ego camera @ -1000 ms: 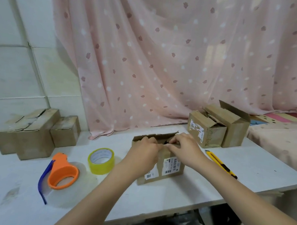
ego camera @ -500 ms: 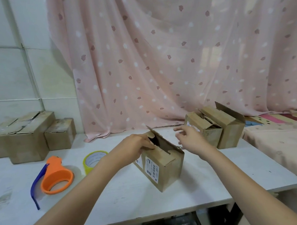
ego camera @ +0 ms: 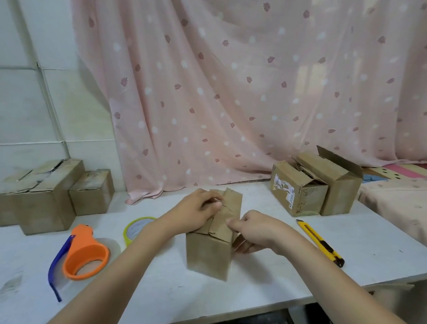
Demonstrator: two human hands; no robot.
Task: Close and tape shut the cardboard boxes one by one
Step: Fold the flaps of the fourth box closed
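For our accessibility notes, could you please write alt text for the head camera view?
Two hands fold the top flaps of a small cardboard box on a white table: the left hand presses the flaps, the right hand grips its right side. An orange tape dispenser and yellow tape roll lie left, a yellow knife right.

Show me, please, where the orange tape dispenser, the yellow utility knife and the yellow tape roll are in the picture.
orange tape dispenser (ego camera: pixel 87 253), head view, on its orange ring.
yellow utility knife (ego camera: pixel 319 243), head view, on the middle of its handle.
yellow tape roll (ego camera: pixel 135 228), head view, on its upper rim.
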